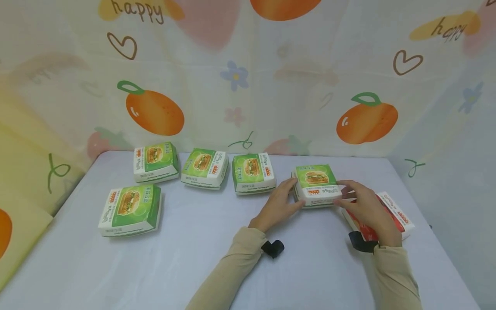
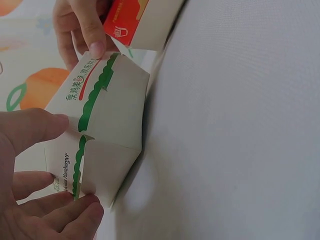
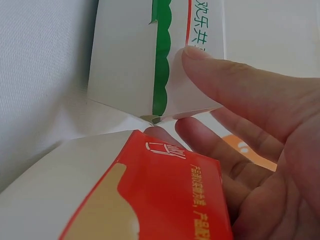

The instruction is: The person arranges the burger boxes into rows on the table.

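Observation:
A green and white hamburger box [image 1: 315,186] stands on the right half of the table between both hands. My left hand [image 1: 277,207] holds its left side; in the left wrist view the thumb and fingertips press around one corner of the box [image 2: 112,115]. On the opposite side my right hand [image 1: 366,209] holds it, thumb on the front face [image 3: 167,75] and fingers at the side. Partly under the right hand lies a red and white box [image 1: 399,215], whose red panel [image 3: 175,185] fills the lower part of the right wrist view.
Along the back edge stand three more green hamburger boxes: one at the left [image 1: 156,160], one beside it [image 1: 203,165] and one near the middle [image 1: 253,172]. Another [image 1: 131,209] sits nearer at the left. A fruit-patterned cloth [image 1: 263,94] hangs behind the white table [image 1: 186,258].

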The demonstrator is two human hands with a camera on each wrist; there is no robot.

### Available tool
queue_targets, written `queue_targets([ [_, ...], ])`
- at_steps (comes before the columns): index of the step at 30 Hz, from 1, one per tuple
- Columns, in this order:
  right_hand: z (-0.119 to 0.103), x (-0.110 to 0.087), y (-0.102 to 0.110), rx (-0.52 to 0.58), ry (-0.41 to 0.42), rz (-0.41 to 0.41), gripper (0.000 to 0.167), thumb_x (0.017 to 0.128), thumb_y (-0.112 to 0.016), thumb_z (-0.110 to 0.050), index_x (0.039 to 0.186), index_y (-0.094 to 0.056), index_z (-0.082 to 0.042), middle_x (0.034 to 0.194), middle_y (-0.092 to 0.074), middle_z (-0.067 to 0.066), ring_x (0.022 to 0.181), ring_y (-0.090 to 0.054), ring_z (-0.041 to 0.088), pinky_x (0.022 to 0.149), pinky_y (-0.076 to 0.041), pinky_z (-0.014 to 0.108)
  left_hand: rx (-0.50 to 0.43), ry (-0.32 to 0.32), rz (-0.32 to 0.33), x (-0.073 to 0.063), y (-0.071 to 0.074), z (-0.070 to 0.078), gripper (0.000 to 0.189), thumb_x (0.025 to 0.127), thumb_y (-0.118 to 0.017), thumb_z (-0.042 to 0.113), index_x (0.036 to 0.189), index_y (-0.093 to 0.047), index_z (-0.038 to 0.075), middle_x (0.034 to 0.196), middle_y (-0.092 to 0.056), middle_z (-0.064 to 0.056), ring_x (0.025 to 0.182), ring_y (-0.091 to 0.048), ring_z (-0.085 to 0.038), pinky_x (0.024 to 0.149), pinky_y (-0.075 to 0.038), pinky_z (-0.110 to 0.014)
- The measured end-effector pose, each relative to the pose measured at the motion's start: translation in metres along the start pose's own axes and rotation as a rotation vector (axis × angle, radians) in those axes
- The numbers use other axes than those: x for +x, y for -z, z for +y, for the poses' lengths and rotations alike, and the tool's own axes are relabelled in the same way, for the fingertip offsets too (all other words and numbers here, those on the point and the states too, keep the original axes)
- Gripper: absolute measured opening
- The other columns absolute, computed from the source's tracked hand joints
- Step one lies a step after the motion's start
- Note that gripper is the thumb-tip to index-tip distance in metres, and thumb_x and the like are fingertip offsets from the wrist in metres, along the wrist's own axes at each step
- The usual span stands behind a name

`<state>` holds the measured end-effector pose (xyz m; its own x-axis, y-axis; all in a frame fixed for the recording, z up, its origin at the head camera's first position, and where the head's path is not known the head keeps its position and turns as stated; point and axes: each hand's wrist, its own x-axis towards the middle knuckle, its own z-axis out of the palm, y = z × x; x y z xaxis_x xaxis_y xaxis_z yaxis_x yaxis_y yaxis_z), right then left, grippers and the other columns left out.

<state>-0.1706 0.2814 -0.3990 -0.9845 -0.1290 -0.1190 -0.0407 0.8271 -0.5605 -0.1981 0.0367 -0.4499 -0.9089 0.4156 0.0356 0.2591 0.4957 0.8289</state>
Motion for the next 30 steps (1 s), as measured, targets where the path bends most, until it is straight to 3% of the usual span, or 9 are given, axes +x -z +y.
queue_targets([
  [13, 0.003, 0.0, 0.0, 0.029, -0.001, -0.007, 0.064, 0.092, -0.071, -0.025, 0.146, -0.042, -0.004, 0.131, -0.054, 0.026, 0.118, -0.059, 0.044, 0.09, -0.058, 0.05, -0.012, -0.025, 0.011, -0.001, 0.003, 0.001, 0.068, 0.094, -0.069, 0.024, 0.151, -0.037, 0.008, 0.156, -0.04, -0.011, 0.14, -0.044, -0.023, 0.117, -0.038, -0.035],
  [30, 0.002, -0.007, 0.007, 0.051, -0.02, 0.024, 0.071, 0.092, -0.071, -0.035, 0.149, -0.039, -0.008, 0.136, -0.054, 0.025, 0.122, -0.056, 0.044, 0.097, -0.052, 0.057, 0.043, -0.062, 0.037, -0.003, 0.01, 0.01, 0.063, 0.094, -0.069, 0.021, 0.149, -0.041, 0.009, 0.154, -0.042, -0.012, 0.145, -0.039, -0.026, 0.12, -0.034, -0.038],
])
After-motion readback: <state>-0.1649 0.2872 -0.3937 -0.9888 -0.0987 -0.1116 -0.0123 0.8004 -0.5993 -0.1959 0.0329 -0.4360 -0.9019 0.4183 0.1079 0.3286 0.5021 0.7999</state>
